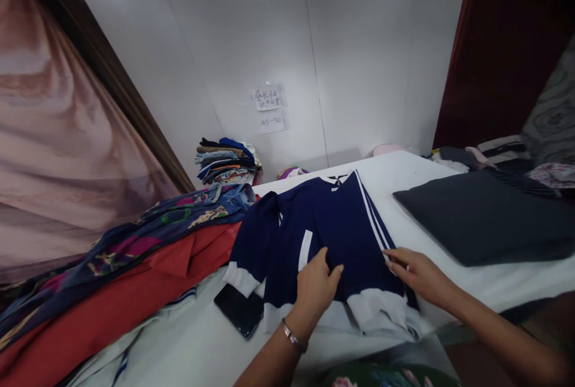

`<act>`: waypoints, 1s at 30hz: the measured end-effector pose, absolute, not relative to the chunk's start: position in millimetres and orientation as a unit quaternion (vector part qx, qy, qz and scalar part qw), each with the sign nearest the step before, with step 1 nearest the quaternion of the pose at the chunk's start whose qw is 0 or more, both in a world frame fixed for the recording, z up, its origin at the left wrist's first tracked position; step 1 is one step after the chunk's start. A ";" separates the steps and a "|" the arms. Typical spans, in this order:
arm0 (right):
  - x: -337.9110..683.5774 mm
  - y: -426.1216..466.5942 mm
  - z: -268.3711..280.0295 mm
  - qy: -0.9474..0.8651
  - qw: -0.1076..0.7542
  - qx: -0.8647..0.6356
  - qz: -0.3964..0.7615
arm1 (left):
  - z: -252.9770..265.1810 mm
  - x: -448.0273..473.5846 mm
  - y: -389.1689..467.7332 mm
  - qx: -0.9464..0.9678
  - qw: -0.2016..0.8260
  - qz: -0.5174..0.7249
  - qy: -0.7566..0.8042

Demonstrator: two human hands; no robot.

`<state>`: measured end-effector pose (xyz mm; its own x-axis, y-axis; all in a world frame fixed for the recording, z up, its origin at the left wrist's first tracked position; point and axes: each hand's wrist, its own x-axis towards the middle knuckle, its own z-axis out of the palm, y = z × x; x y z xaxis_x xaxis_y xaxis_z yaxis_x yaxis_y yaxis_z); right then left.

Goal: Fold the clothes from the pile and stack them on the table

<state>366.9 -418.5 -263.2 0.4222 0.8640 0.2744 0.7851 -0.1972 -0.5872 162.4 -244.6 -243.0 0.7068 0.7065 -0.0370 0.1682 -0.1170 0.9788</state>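
Note:
A navy jacket (332,225) with white cuffs, a white hem and white sleeve stripes is spread on the white table. One sleeve juts out to the left, while the striped sleeve lies along the right side. My left hand (317,279), wearing a metal bracelet, rests on the jacket's lower front beside the white pocket strip, its thumb and index finger apart. At the right edge, my right hand (413,273) pinches the striped sleeve between thumb and fingers. A black phone (241,309) lies partly under the left cuff.
Red (153,273) and patterned denim garments (175,213) lie along the left. A folded clothes stack (227,162) stands behind, below handwritten paper notes (272,108) on the wall. At right lies a dark folded garment (489,216), with more clothes (503,150) beyond it.

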 end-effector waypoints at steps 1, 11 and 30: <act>371.0 -412.1 -253.0 -0.539 0.354 -0.763 0.044 | -234.6 168.6 -241.0 0.748 0.537 0.251 0.299; 462.7 -299.6 -247.2 -0.518 0.284 -0.805 -0.055 | -289.5 247.6 -234.3 0.881 0.388 0.179 0.203; 607.6 -109.5 -285.4 -0.426 0.158 -0.891 0.025 | -363.6 250.2 -209.1 0.914 0.237 0.192 0.266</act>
<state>607.6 -109.5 -285.4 0.6361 0.7663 0.0908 0.7507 -0.5873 -0.3026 250.2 -209.1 -363.6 0.7850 0.5772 0.2251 0.3950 -0.7462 0.5359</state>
